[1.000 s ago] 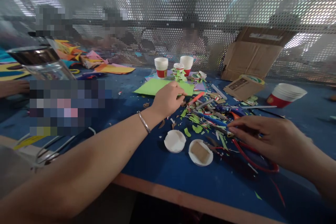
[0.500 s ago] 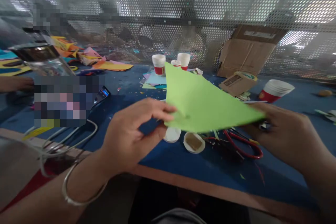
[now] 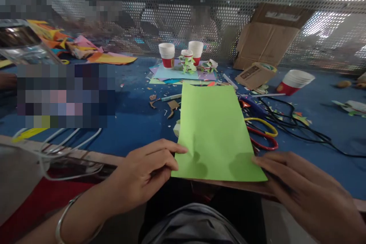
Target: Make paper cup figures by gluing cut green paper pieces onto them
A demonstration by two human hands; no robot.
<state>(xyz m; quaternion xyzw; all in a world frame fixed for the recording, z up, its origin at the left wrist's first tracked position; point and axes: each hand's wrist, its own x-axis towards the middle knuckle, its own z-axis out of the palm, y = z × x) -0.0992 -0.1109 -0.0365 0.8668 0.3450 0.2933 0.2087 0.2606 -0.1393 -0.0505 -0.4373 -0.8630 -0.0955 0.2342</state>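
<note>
A sheet of light green paper [image 3: 214, 126] lies at the table's front edge, its near end jutting a little past it. My left hand [image 3: 145, 171] pinches its lower left side, index finger on top and thumb near the edge. At the lower right corner, my right hand [image 3: 303, 187] grips the sheet between fingers and thumb. Under and beside the paper's right side show the red and yellow handles of scissors [image 3: 264, 145]. A pale round piece [image 3: 177, 128] peeks out at its left side, mostly covered.
Stacked paper cups [image 3: 167, 55] stand at the back beside small paper-cut figures [image 3: 188, 65]. More cups [image 3: 296, 82] tilt at the right, near a cardboard box [image 3: 265, 38]. A black cable [image 3: 309, 131] crosses the right side. White cables [image 3: 71, 152] hang over the left edge. Another person's hand [image 3: 8, 81] is far left.
The green sheet, raised and tilted before, has come down flat towards me, covering the round pieces. Both hands have lowered with it, and the view has shifted slightly.
</note>
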